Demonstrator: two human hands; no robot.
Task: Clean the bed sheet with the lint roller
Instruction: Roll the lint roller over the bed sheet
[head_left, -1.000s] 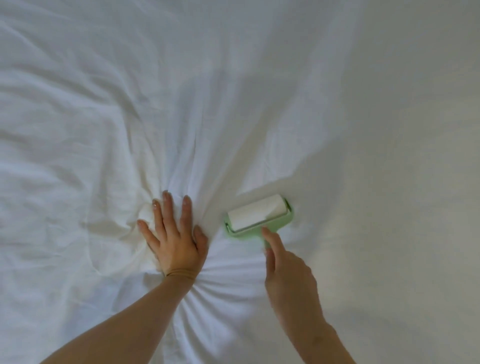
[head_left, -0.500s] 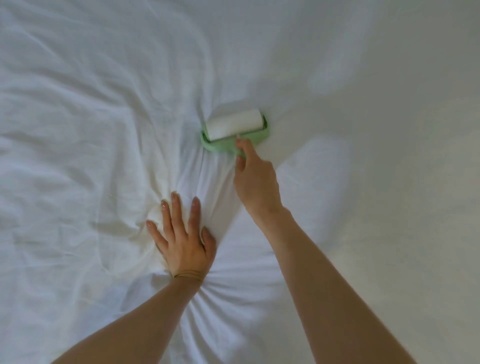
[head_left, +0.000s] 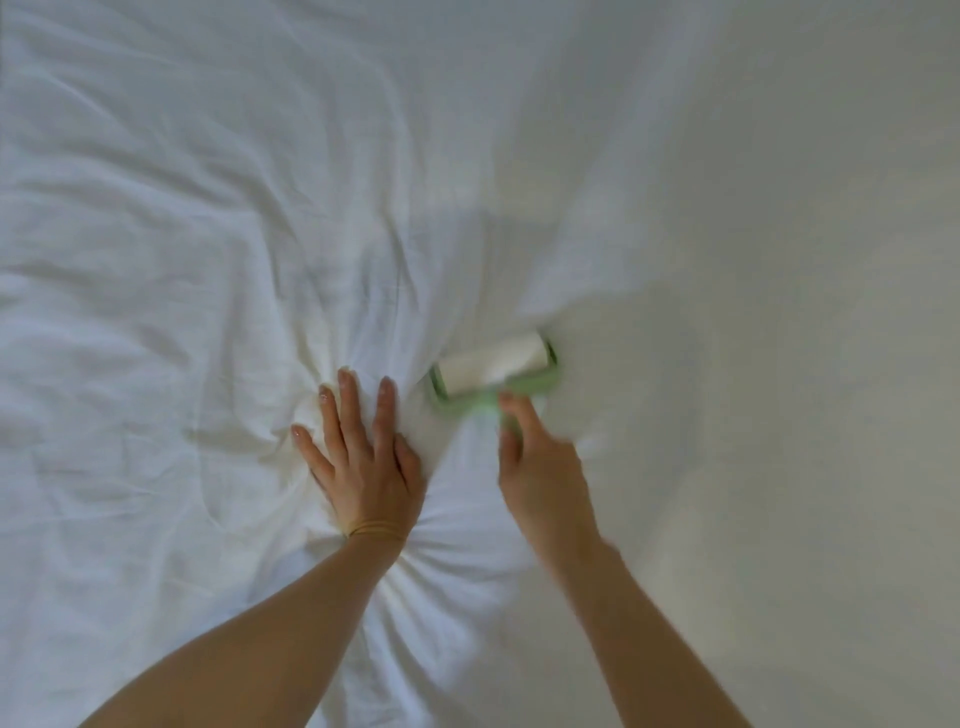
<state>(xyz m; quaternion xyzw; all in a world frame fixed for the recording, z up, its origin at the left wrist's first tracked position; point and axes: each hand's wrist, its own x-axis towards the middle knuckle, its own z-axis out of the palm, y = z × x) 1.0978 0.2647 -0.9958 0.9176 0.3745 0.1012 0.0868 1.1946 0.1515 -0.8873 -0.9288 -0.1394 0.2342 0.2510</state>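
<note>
Lint roller (head_left: 493, 371) sits in the right hand (head_left: 545, 467), whose fingers wrap the short green handle (head_left: 488, 406) while the index finger (head_left: 519, 418) lies stretched along its top toward the head. The rest of the handle is hidden under the palm, and the hand is blurred, so the exact lie of the other fingers cannot be told. The head of the tool, a white roll (head_left: 493, 364) cradled in a pale green frame (head_left: 535, 383), lies on the bed sheet (head_left: 208, 208) just to the right of the left hand (head_left: 363, 467). It is level with that hand's fingertips, with a narrow strip of cloth between them, and the roll runs crosswise, tilted a little up at its right end. The left hand lies flat, palm down, fingers straight and slightly spread, pressing the sheet and holding nothing. A thin yellowish band (head_left: 374, 531) circles its wrist. Creases in the white cloth fan out from under the left hand on all sides, bunching tightest beside its fingertips and just below its wrist. To the left of the hand and beyond it the sheet is rumpled in broad soft folds; far to its right, past the roller, the cloth lies smoother and in greyer shade.
</note>
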